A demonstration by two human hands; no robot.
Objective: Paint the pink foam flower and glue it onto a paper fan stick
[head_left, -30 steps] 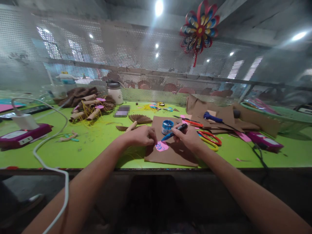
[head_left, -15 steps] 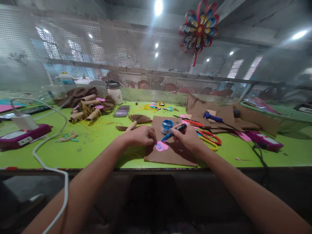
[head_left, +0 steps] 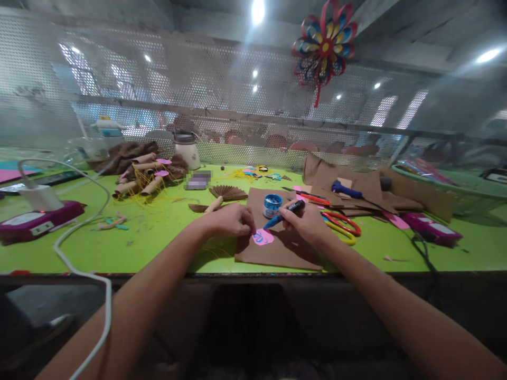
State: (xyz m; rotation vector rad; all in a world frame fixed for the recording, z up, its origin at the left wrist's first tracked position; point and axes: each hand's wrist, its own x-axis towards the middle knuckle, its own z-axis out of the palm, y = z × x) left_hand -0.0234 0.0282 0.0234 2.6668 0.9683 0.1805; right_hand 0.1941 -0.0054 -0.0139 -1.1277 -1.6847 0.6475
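A small pink paper cutout (head_left: 263, 237) with blue marks on it lies on a brown paper sheet (head_left: 293, 253). My left hand (head_left: 235, 219) is closed, its fingertips pinching the cutout's left edge. Between the fingers of my right hand (head_left: 309, 221) is a blue marker (head_left: 291, 210) with a black barrel end, slanting down so its tip is at the top of the pink paper; whether it touches cannot be made out. Just behind the marker, an open jar of blue paint (head_left: 272, 206) stands on the brown sheet.
Red- and yellow-handled scissors (head_left: 344, 224) and a craft knife (head_left: 312, 197) lie right of the sheet. Brown paper rolls (head_left: 150, 182) and a pleated paper fan (head_left: 227, 193) are at left. A glue gun (head_left: 346, 189) rests on brown paper. A white cable (head_left: 71, 232) crosses the left side.
The marker's tip has shifted very slightly up and right over the pink paper. My left hand stays in place.
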